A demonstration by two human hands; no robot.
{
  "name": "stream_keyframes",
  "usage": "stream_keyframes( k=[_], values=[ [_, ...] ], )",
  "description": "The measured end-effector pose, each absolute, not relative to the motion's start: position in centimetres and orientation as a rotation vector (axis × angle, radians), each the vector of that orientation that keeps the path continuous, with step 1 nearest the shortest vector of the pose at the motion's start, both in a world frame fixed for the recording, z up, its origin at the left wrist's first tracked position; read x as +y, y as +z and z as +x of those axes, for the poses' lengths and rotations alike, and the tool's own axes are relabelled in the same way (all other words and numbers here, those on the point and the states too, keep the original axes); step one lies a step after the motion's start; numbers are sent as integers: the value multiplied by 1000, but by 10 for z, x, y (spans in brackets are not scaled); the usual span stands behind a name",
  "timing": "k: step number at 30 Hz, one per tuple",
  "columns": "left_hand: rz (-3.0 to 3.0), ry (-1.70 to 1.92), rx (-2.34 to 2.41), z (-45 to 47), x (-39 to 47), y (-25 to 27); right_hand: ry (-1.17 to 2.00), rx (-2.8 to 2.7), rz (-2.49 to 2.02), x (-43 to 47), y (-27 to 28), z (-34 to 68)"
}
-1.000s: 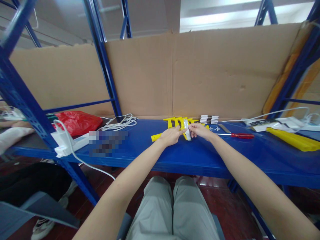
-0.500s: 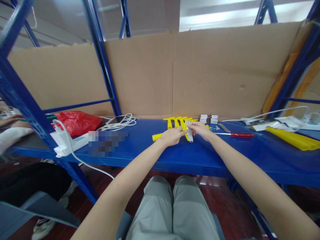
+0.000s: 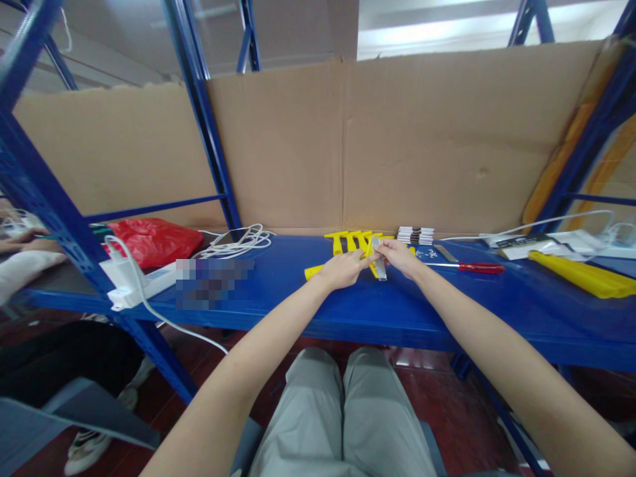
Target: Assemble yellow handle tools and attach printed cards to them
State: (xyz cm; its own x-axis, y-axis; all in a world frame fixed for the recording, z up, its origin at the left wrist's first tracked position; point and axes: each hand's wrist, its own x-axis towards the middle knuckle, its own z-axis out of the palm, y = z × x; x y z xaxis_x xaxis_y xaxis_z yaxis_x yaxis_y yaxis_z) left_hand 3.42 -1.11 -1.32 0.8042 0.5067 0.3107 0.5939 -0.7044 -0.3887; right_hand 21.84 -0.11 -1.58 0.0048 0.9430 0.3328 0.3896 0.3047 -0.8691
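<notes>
My left hand (image 3: pixel 342 270) is closed over a yellow handle-like piece (image 3: pixel 311 272), whose end sticks out to the left of the wrist. My right hand (image 3: pixel 396 257) pinches a flat grey strip (image 3: pixel 380 267) at its upper end; the strip slants down toward the shelf's front. Both hands meet at the strip, and the left fingertips reach to it or close beside it. Fingers hide the spot where strip and yellow piece come together. Just behind the hands, several yellow T-shaped handles (image 3: pixel 338 244) lie in a row.
A small stack of white-and-black packs (image 3: pixel 415 236) lies behind my right hand. To the right are a red-handled screwdriver (image 3: pixel 479 268) and long yellow pieces (image 3: pixel 583 275). Leftward are a white power strip (image 3: pixel 159 281), coiled white cable (image 3: pixel 241 244) and a red bag (image 3: pixel 156 242). Cardboard (image 3: pixel 407 146) walls the back.
The grey strip's lower end has shifted slightly right and up in my right hand. Both hands stay in nearly the same place.
</notes>
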Motion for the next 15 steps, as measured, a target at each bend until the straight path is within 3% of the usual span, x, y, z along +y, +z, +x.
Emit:
stream_keyframes(
  k=[15],
  values=[
    [-2521, -268, -1001, 31, -9, -10, 1116, -1493, -1212, -14, -8, 217]
  ],
)
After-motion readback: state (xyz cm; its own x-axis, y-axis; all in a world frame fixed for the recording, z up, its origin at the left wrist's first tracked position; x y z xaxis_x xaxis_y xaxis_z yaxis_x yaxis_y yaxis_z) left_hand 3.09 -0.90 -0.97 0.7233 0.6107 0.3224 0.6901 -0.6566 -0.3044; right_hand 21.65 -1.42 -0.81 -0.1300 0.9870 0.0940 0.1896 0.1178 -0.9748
